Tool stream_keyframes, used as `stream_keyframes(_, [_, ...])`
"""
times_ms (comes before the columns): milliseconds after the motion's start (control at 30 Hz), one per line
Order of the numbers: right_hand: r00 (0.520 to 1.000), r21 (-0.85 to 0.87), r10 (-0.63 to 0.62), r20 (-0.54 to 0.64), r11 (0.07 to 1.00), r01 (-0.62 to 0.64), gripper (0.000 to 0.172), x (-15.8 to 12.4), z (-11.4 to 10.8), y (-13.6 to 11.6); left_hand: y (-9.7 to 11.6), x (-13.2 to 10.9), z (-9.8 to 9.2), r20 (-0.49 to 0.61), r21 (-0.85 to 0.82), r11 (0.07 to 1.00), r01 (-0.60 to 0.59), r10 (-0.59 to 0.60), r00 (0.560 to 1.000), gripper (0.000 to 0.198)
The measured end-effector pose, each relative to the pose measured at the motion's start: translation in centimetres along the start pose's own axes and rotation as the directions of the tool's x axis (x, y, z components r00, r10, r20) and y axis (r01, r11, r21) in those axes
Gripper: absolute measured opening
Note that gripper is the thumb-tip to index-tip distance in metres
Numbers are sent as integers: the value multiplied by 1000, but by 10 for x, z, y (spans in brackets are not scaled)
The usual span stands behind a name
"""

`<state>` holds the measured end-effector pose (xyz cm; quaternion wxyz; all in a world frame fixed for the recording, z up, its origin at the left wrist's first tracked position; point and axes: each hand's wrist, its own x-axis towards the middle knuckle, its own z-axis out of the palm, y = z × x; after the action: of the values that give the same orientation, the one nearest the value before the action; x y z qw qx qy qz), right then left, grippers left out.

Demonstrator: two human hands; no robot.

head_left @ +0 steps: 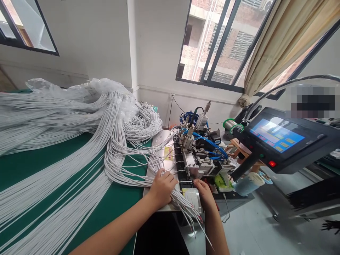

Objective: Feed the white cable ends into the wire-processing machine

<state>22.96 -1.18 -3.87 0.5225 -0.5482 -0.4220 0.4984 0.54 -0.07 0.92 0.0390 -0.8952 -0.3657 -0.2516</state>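
My left hand [162, 188] is closed round a bundle of thin white cables [183, 203] at the front edge of the metal plate. The cables' loose ends, some with reddish tips, fan out below it toward the lower right. A single white cable [183, 181] runs from beside my left hand to the fingertips of my right hand [204, 191], which pinch its end. Just beyond my right fingers stands a bench machine [191, 156] with metal cylinders and blue air hoses. Several more cables stretch from the heap onto its dark front rail [181, 166].
A large heap of white cables [87, 141], partly in clear plastic, covers much of the green table [132, 198] on the left. At right are a lit control screen [277, 134], a wire spool [233, 125] and a paper roll [249, 184]. A white round container [192, 198] sits below my right hand.
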Motion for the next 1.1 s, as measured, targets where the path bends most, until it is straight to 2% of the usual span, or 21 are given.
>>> stream_keyframes(133, [997, -100, -70, -44, 993, 66, 43, -6, -5, 3, 0, -2, 3, 2, 5, 1000, 17, -17, 1000, 12])
stream_keyframes(267, [970, -248, -207, -131, 954, 170, 45, -17, -7, -8, -4, -4, 10, 13, -32, 998, 46, -46, 999, 35])
stream_keyframes(333, [956, -319, -264, -127, 924, 213, 43, -26, -6, -20, -5, -4, 10, 20, -36, 996, 77, -76, 997, 46])
stream_keyframes(433, [935, -439, -354, 18, 838, 325, 33, -39, -1, -41, -4, -3, 7, -11, -40, 998, 38, -38, 999, 37])
stream_keyframes(567, [843, -558, -424, 333, 632, 538, 14, -50, 10, -63, -3, -3, 5, -78, -34, 999, -41, 38, 996, 21])
stream_keyframes(667, [799, -561, -423, 428, 568, 602, 9, -50, 20, -68, -4, -4, 6, -100, -13, 997, -75, 73, 992, 19])
stream_keyframes(900, [775, -581, -506, 378, 522, 624, 14, -41, 34, -56, -5, -3, 3, -90, 53, 988, -148, 153, 984, 23])
stream_keyframes(1000, [785, -607, -533, 316, 523, 599, 18, -40, 34, -54, -4, -2, 2, -106, 70, 986, -152, 159, 982, 22])
stream_keyframes(1100, [804, -608, -546, 235, 563, 560, 21, -40, 30, -54, -4, -3, 3, -156, 80, 987, -139, 150, 976, 26])
